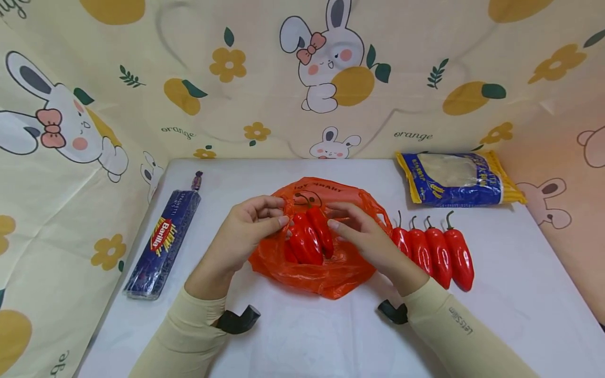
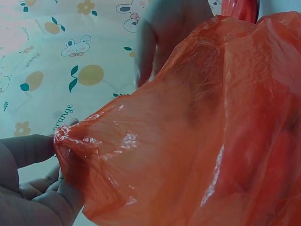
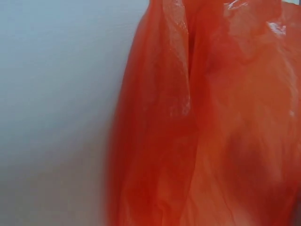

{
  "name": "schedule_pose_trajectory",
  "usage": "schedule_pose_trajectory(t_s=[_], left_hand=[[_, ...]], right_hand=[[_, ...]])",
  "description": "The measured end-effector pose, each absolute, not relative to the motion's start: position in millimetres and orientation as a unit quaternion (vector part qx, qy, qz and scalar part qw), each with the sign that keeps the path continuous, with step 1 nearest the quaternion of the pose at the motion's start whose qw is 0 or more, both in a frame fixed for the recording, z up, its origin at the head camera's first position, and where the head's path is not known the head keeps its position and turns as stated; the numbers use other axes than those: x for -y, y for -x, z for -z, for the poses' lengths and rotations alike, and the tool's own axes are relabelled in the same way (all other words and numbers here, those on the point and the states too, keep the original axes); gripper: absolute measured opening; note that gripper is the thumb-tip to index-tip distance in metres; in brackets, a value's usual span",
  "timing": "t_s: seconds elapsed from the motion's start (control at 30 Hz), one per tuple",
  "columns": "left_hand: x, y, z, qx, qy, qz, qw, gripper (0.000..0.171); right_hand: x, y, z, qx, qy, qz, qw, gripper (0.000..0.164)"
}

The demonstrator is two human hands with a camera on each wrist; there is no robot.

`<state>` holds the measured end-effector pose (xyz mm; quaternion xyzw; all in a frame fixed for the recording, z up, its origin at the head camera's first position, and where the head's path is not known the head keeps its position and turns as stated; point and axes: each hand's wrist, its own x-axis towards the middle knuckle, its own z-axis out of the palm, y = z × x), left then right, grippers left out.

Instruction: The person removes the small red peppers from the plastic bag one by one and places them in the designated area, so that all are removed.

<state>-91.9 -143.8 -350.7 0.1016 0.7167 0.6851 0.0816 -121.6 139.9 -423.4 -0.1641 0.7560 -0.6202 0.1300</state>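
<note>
An orange-red plastic bag [image 1: 326, 281] with printed lettering lies in the middle of the table, its mouth spread apart. Inside sit several glossy red peppers [image 1: 304, 239], the topmost leaning at a slant. At the bag's left edge my left hand [image 1: 250, 223] pinches the thin plastic between thumb and fingers; the left wrist view shows this bag corner drawn out taut. My right hand [image 1: 359, 231] is over the bag's right side, fingers extended beside the top pepper, gripping nothing visible. In the right wrist view the bag fills most of the picture and hides that hand's fingers.
Several more red peppers [image 1: 439, 254] lie in a row to the right of the bag, stems pointing away. Behind them is a blue and yellow packet [image 1: 458, 178]. A dark blue spaghetti package [image 1: 165, 241] lies along the table's left side. Patterned cloth [image 1: 283, 79] encloses the white table.
</note>
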Motion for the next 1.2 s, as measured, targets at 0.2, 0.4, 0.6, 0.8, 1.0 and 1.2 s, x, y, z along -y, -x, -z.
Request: schedule_pose_trajectory(t_s=[0.2, 0.4, 0.6, 0.8, 1.0, 1.2], left_hand=[[145.2, 92.4, 352.5, -0.715, -0.103, -0.687, 0.082, 0.033], [145.5, 92.5, 354.0, -0.714, -0.103, -0.688, 0.080, 0.033], [146.0, 92.3, 353.8, -0.715, -0.103, -0.687, 0.079, 0.033], [146.8, 92.6, 353.5, -0.717, -0.103, -0.685, 0.077, 0.034], [147.5, 93.0, 352.7, -0.719, -0.104, -0.682, 0.079, 0.034], [147.9, 93.6, 352.6, -0.718, -0.107, -0.683, 0.080, 0.034]], right_hand=[[-127.1, 134.3, 431.8, -0.791, 0.175, 0.572, 0.130, 0.054], [-119.9, 145.3, 443.2, -0.808, 0.179, 0.538, 0.161, 0.059], [-113.9, 151.1, 445.9, -0.844, 0.186, 0.475, 0.163, 0.050], [-110.2, 153.9, 444.7, -0.861, 0.174, 0.445, 0.174, 0.042], [-107.2, 156.7, 442.4, -0.865, 0.161, 0.445, 0.167, 0.039], [-109.7, 158.1, 439.0, -0.870, 0.137, 0.443, 0.169, 0.041]])
